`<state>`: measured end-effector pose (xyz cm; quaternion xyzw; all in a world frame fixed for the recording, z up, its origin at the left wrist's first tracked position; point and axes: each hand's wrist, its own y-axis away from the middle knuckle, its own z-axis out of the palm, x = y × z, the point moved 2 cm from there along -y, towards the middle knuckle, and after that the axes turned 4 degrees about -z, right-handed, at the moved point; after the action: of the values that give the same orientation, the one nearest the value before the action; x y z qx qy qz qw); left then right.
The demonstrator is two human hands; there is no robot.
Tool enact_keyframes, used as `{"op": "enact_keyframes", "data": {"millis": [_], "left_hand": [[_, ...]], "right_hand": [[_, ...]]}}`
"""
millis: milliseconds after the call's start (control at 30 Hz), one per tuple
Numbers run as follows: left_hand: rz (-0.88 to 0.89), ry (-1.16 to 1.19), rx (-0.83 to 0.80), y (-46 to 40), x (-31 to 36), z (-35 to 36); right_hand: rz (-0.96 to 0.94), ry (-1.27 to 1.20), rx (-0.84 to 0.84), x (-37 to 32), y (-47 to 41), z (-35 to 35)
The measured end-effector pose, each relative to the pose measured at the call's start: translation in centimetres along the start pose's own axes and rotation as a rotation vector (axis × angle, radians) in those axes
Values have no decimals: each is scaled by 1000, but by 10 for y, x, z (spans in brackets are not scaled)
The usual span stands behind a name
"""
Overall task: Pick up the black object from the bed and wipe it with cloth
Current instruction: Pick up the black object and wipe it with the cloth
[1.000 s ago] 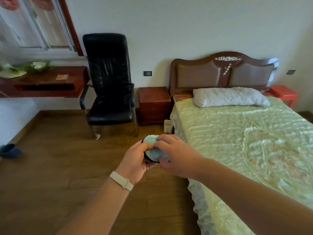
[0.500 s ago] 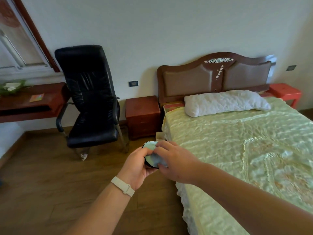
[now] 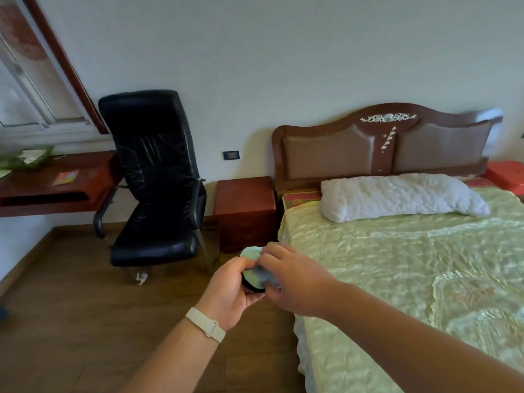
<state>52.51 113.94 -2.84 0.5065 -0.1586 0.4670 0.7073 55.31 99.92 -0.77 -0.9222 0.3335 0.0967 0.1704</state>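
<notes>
Head: black object [image 3: 250, 285] between fingers [image 3: 265, 258].

black leather office chair [image 3: 154, 180] left of small reddish wooden nightstand [image 3: 245, 211] | white textured pillow [image 3: 402, 197] below brown padded headboard [image 3: 382, 143] | dark red wooden desk [image 3: 54, 182] far left

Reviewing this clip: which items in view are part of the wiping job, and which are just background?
In the job:
- black object, held in the left hand
- cloth, pressed on it by the right hand
- bed

Just around:
- black chair
- nightstand
- pillow
- desk
</notes>
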Motion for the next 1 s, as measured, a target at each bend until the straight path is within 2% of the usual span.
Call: {"op": "enact_keyframes", "data": {"millis": [133,267,600,1000], "left_hand": [[16,-14,-3,-39,33,-10],[23,-12,-32,-85,68,-27],[21,17,-71,-195,195,-75],[-24,43,-81,-309,258,-83]], "right_hand": [[7,-22,37,21,-41,10],[22,-1,3,47,-96,23],[34,31,15,90,-253,40],[43,-2,-15,174,-351,66]]}}
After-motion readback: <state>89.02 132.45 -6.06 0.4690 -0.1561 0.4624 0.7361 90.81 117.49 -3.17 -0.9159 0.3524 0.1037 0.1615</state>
